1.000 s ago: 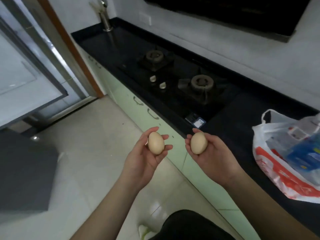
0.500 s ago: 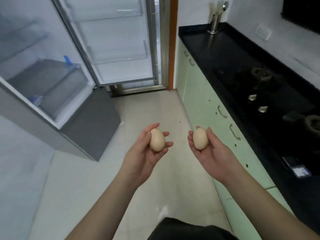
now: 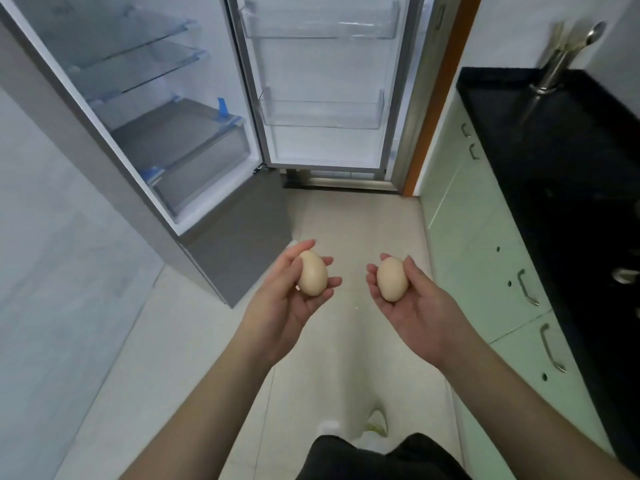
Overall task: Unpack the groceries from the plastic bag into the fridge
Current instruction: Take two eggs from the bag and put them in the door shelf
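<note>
Beige egg (image 3: pixel 312 273) in left hand (image 3: pixel 289 299); second egg (image 3: pixel 392 279) in right hand (image 3: pixel 414 308).

Home kitchen: fridge (image 3: pixel 194 109), countertop (image 3: pixel 554 161), cabinets (image 3: pixel 485 258).

black countertop (image 3: pixel 554 140) runs along the right, pale green cabinet fronts (image 3: pixel 485 258) with metal handles (image 3: pixel 526 287) below it. steel utensil holder (image 3: pixel 550 72) upright at the counter's far end, a spoon (image 3: pixel 594 31) sticking out. orange-brown door frame (image 3: pixel 438 95) just beyond the cabinets. light tiled floor (image 3: pixel 194 341), grey wall (image 3: pixel 45 271) on the left
</note>
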`<action>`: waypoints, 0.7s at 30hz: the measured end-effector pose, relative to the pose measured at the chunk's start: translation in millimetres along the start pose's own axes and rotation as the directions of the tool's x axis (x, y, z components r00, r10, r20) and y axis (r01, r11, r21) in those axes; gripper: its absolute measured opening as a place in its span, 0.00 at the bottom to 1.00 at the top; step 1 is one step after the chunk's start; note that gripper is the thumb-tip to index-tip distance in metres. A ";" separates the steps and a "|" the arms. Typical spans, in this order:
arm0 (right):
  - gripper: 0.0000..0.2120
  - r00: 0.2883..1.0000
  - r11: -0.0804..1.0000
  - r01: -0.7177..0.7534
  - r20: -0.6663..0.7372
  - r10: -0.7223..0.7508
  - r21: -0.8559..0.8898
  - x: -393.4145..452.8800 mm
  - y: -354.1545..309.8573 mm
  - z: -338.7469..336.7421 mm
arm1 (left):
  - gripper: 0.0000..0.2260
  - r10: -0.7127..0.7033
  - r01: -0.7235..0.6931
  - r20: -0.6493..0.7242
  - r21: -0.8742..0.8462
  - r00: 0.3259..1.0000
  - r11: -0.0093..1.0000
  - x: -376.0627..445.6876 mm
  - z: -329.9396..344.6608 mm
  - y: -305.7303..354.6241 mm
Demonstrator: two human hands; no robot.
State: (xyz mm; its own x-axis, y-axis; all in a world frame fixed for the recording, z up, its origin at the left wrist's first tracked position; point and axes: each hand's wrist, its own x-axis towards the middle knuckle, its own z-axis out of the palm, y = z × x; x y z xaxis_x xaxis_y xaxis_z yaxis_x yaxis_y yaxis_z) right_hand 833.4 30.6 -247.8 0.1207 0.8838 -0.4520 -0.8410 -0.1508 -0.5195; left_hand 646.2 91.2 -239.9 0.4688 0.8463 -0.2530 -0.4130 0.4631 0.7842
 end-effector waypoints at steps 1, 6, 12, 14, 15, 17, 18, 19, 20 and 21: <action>0.16 1.000 1.000 -0.008 0.016 0.008 -0.002 8.6 -6.1 0.4 | 0.13 0.009 -0.009 -0.013 0.010 1.000 1.000 8.6 4.3 1.3; 0.13 0.996 0.999 0.041 0.083 -0.040 -0.014 52.5 -55.0 7.4 | 0.12 0.054 -0.053 -0.048 0.034 0.997 0.998 56.5 29.1 17.2; 0.13 0.990 0.999 0.028 0.137 -0.023 -0.038 106.7 -103.0 25.6 | 0.11 0.109 -0.106 -0.058 0.045 0.992 0.993 113.8 48.5 39.7; 0.13 0.988 0.999 0.013 0.155 -0.008 -0.030 123.4 -110.2 33.8 | 0.11 0.126 -0.124 -0.060 0.040 0.990 0.992 130.5 51.0 48.1; 0.13 0.986 1.000 0.007 0.164 -0.003 -0.028 132.1 -112.9 38.8 | 0.11 0.137 -0.136 -0.061 0.033 0.989 0.990 139.2 50.8 52.9; 0.13 0.985 1.000 0.003 0.173 0.002 -0.031 150.6 -116.6 51.1 | 0.10 0.160 -0.160 -0.063 0.014 0.985 0.987 157.2 48.2 63.6; 0.13 0.984 0.999 0.005 0.177 0.003 -0.043 160.6 -117.4 58.3 | 0.10 0.170 -0.170 -0.066 0.009 0.983 0.985 166.2 45.7 69.4; 0.13 0.984 0.998 0.010 0.180 0.001 -0.063 171.0 -117.6 66.2 | 0.10 0.177 -0.178 -0.071 0.004 0.982 0.984 176.3 42.3 75.6; 0.13 0.984 0.996 0.018 0.178 -0.003 -0.084 182.3 -117.5 74.3 | 0.10 0.183 -0.184 -0.074 -0.003 0.980 0.983 186.9 38.4 82.2; 0.13 0.984 0.995 0.026 0.178 -0.008 -0.099 193.8 -117.4 83.1 | 0.10 0.189 -0.190 -0.073 -0.011 0.979 0.982 198.0 34.1 89.6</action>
State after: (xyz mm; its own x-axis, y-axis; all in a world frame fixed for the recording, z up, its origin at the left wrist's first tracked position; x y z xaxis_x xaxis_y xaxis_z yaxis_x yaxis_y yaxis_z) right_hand 911.7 256.5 -214.1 0.0317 0.9497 -0.3117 -0.7811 -0.1710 -0.6005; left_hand 728.7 291.3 -200.3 0.3242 0.9354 -0.1410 -0.5034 0.2968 0.8115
